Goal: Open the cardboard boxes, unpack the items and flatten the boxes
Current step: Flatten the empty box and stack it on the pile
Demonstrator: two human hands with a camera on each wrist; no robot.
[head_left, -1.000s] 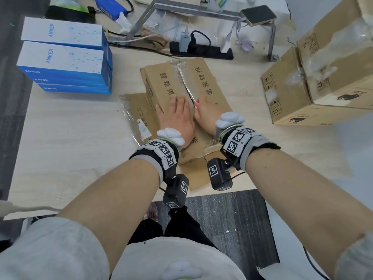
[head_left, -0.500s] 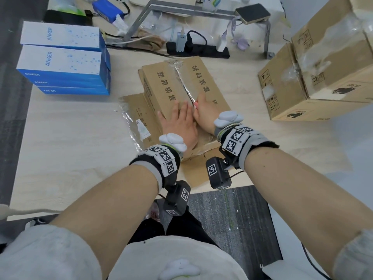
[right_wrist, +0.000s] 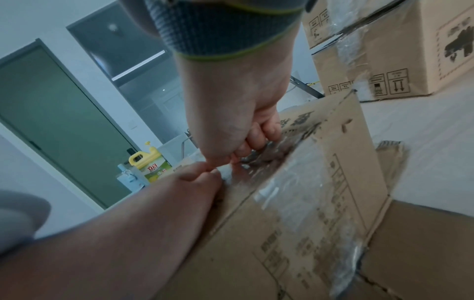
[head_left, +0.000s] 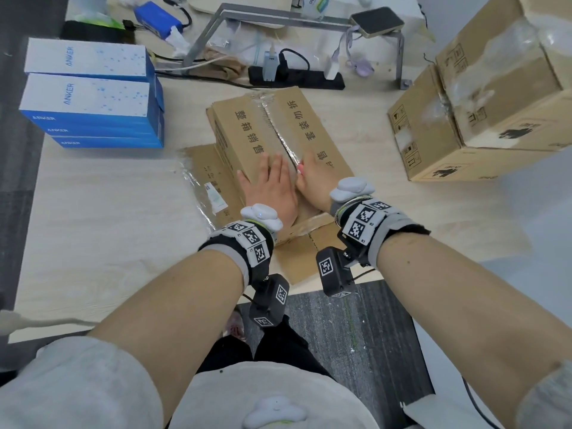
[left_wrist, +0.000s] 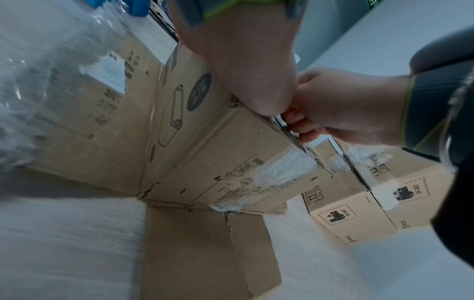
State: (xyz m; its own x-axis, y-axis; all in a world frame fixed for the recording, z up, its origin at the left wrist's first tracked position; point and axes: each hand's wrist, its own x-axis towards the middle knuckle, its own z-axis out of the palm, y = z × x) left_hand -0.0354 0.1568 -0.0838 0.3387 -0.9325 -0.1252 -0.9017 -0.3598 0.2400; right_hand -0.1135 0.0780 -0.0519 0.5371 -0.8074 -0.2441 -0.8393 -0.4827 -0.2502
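Pressing a taped cardboard box point(head_left: 272, 134) at the table's near edge, both hands sat side by side on its top.

Its long axis and taped seam point(head_left: 278, 131) ran away from the person toward the far edge. The left hand point(head_left: 269, 187) lay spread flat beside the seam; the right hand point(head_left: 312, 178) was nearer it, fingers point(right_wrist: 259, 138) curled into the tape. Whether they gripped tape or a flap edge stayed hidden. Two sealed boxes point(head_left: 483, 113) waited toward the right edge.

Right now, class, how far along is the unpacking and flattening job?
Done: blue-and-white Anker boxes sit stacked, unpacked. In hand: left hand presses the collapsing box flat; right hand curls fingers into its taped seam. Left: two taped boxes remain stacked, unopened.
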